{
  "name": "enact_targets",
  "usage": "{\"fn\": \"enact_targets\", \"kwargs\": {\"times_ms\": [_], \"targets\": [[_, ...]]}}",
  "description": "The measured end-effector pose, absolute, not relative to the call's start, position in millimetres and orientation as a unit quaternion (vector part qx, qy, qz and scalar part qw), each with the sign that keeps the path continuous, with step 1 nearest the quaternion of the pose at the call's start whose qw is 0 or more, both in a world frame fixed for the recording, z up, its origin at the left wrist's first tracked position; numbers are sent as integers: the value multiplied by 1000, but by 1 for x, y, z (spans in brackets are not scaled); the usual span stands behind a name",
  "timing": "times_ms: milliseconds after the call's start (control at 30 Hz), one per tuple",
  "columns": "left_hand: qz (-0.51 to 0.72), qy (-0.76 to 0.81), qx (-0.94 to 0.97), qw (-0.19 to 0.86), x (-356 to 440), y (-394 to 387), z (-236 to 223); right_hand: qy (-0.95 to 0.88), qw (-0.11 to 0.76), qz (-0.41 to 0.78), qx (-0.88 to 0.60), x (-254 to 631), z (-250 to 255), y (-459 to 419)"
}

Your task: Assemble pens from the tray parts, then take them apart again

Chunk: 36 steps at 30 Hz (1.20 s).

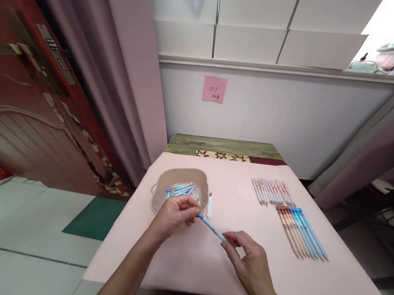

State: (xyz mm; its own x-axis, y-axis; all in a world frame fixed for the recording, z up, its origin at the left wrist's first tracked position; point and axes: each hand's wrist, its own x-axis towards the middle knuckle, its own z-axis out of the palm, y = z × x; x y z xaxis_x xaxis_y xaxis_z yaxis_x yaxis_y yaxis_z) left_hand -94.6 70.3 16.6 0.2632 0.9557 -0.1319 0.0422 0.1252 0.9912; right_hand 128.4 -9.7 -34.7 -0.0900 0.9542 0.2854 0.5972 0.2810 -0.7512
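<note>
Our L hand (174,217) & R hand (250,263) are apart from each other, both clamped on one blue pen (213,228). L thumb & fingertips pinch its darker blue end; R thumb & index pinch the paler end. We've got it in the air over the bench (235,185), slanting down L to R, w/ the R hand lower & nearer us. The other R fingers are curled.

Our L hand sits in front of the beige tub (164,177), hiding part of its near side. Loose blue & pale pens (182,189) lie in it, mixed angles; exact no. hard to tell. Just R of the tub, two thin white sticks w/ dark tips (210,205) lie side by side.

Over on the R side of the bench we have pens in rows: a far grp of pale pens w/ reddish marks (273,193), then a nearer grp, just beside it, of cream pens w/ brown tops (289,231) on the L & blue-topped pens (310,234) on the R, tips twd us.

The bench has a pale pink cover, w/ a green patterned strip (222,146) at the far end. On the wall beyond, we see a pink note (214,89) w/ handwriting, "357" on top.
</note>
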Motion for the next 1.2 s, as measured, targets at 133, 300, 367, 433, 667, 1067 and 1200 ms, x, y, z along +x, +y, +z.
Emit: {"fn": "enact_targets", "kwargs": {"times_ms": [133,300,367,433,667,1067,1200], "targets": [[393,471,531,584,-91,68,16,-711,377,197,-560,128,-37,-11],[375,474,546,580,-78,61,10,-723,358,115,-579,125,-39,-17],[379,469,552,577,-71,59,8,-723,351,96,-587,126,-40,-19],[388,464,550,576,-64,56,7,-718,350,96,-594,131,-42,-20],[347,466,541,608,-55,41,-5,-614,334,44,-714,189,-47,-15],[271,473,547,636,-51,23,-28,-477,76,59,-874,251,-52,13],[264,478,543,638,-49,23,-30,-472,67,50,-878,252,-53,19]]}}
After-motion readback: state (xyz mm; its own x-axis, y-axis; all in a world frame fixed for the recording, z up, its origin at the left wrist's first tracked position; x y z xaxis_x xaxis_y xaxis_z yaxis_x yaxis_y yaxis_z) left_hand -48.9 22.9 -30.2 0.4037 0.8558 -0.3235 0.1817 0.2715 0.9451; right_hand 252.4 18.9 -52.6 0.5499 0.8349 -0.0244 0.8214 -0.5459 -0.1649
